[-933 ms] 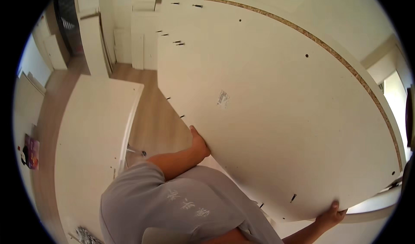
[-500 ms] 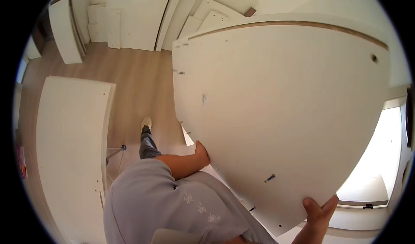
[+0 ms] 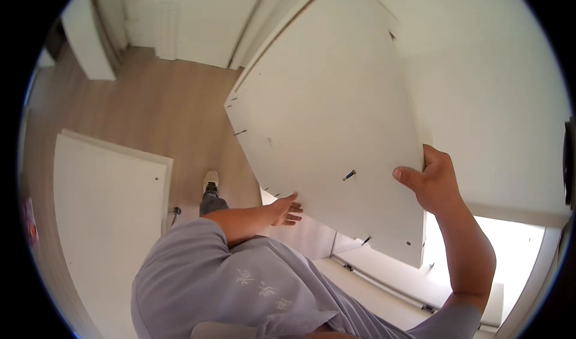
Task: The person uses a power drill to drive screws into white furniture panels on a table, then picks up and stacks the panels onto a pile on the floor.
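Note:
A large white panel (image 3: 324, 99) stands tilted in front of me, with metal pins along its left edge and a dark connecting bolt (image 3: 349, 175) sticking out of its face. My right hand (image 3: 433, 177) grips its right edge, thumb on the near face and fingers hidden behind. By the lower left edge is my left hand (image 3: 285, 210), open with fingers apart; the thumb reaches the panel's edge, though whether it bears any weight I cannot tell. A second bolt (image 3: 366, 240) projects near the bottom edge.
Another white panel (image 3: 108, 201) lies at my left. More white boards (image 3: 198, 21) lean against the far wall, and one (image 3: 87, 36) stands at the far left. My shoe (image 3: 210, 179) is on the wooden floor (image 3: 174, 99). A bright window (image 3: 516, 249) is at lower right.
The panel has turned and its top now points more upward and left. My right hand has moved up along its edge. My left hand's fingers have come into view, spread.

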The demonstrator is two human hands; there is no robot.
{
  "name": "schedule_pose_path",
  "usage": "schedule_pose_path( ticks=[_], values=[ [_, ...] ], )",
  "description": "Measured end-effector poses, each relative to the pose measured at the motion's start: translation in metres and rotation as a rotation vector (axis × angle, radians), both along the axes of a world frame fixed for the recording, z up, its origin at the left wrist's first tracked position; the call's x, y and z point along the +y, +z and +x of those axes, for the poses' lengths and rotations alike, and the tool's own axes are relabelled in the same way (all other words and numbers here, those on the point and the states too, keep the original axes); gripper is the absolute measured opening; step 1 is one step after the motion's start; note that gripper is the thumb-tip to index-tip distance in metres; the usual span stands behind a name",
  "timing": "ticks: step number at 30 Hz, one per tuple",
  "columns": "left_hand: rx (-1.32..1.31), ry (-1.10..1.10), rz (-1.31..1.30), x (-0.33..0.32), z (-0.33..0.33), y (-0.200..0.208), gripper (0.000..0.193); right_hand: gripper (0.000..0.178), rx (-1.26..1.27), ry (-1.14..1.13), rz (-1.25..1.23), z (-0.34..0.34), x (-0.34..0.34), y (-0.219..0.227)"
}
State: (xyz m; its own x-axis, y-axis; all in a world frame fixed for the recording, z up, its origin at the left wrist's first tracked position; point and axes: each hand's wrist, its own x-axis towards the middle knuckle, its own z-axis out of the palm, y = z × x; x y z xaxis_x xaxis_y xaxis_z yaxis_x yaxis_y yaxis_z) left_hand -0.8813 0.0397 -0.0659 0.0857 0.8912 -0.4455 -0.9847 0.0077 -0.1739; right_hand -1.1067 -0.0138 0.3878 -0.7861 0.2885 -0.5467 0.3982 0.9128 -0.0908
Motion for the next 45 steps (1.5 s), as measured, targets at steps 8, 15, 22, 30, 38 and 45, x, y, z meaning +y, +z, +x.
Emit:
schedule_pose_path(
  ticks=[8, 15, 22, 30, 38, 45],
  values=[
    [0.83, 0.502, -0.66, -0.269, 0.045, 0.019, 0.03, 0.029, -0.075, 0.404, 0.025, -0.061, -0.039, 0.009],
    [0.514, 0.57, -1.331, -0.357, 0.156, 0.051, 0.04, 0.03, -0.116, 0.533, -0.084, -0.069, -0.013, 0.017],
    [0.685, 0.427, -1.869, -0.285, 0.191, 0.076, 0.016, 0.033, -0.127, 0.611, -0.118, -0.078, 0.006, 0.012],
    [0.562, -0.012, -2.139, -0.224, 0.209, 0.127, 0.074, 0.029, -0.192, 0.685, -0.231, -0.094, 0.028, -0.016],
    [0.491, -0.131, -2.045, -0.127, 0.254, 0.17, 0.084, 0.032, -0.17, 0.862, -0.251, -0.102, 0.041, -0.034],
    [0.608, -0.052, -1.898, -0.041, 0.314, 0.183, 0.086, 0.033, -0.074, 1.027, -0.235, -0.113, 0.051, -0.042]
  ],
)
